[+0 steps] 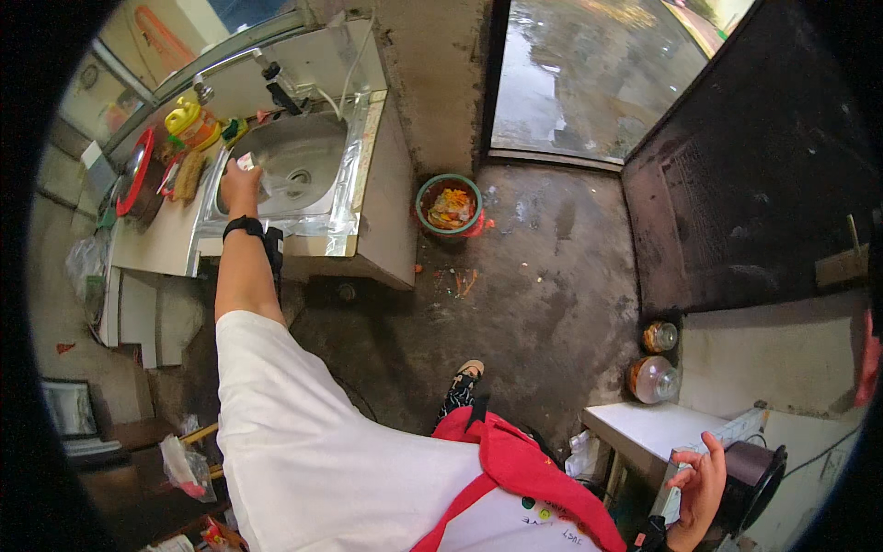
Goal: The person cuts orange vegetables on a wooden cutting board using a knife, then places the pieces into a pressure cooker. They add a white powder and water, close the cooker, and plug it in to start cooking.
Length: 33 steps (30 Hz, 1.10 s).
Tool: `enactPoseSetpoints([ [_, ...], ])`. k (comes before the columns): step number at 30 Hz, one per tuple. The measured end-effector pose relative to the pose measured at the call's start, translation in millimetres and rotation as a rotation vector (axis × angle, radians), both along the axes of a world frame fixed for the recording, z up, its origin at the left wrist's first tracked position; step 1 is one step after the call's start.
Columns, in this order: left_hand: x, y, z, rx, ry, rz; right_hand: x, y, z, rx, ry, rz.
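Note:
My left hand (241,188) reaches over the left rim of a stainless steel sink (303,155), with a black band on its wrist. Between its fingers is a small white-and-red item (245,161), mostly covered by the hand; it is too small to name. Some clear plastic (274,188) shows below the fingers, inside the basin. At the lower right my right hand (702,483) is raised with fingers apart and holds nothing. It is nearest a dark cylindrical vessel (748,476) beside a white table (655,417).
A yellow jug (190,124), a scrub brush (189,178) and a red basin (138,169) stand left of the sink. Under the faucet (279,90) lies the drain. A scrap-filled bucket (448,224) sits on the floor, near an open doorway (566,83). Glass jars (654,379) stand right.

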<state>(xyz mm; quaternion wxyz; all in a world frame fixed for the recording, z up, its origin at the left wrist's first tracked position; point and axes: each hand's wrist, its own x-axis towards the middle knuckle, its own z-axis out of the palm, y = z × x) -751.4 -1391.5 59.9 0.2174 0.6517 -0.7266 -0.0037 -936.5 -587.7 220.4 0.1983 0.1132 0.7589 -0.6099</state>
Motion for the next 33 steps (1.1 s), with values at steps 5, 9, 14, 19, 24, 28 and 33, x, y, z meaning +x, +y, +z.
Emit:
enactPoseSetpoints([
  [5,13.2,-32.9,-69.0,-0.028,0.141,0.056,0.5,-3.2,2.6,0.006,-0.060,-0.006],
  [9,21.5,-64.4,-96.8,-0.077,-0.038,-0.090,16.4,12.2,3.7,-0.027,-0.057,-0.047],
  [14,-26.9,-2.6,-90.8,0.240,0.666,-0.178,34.5,53.6,-12.4,-0.093,-0.059,-0.018],
  [19,-162.2,130.0,-74.1,0.908,1.064,-0.418,55.7,112.8,-23.0,-0.211,-0.125,-0.098],
  [24,-286.2,373.4,-47.8,1.602,1.089,-0.905,78.7,212.9,-46.1,-0.361,-0.031,-0.178],
  [28,-335.4,580.3,1.7,1.918,0.890,-0.952,107.2,294.9,-68.4,-0.365,0.039,-0.333],
  [33,-366.4,792.4,88.2,1.951,0.661,-1.502,148.0,376.3,-82.0,-0.250,-0.049,-0.504],
])
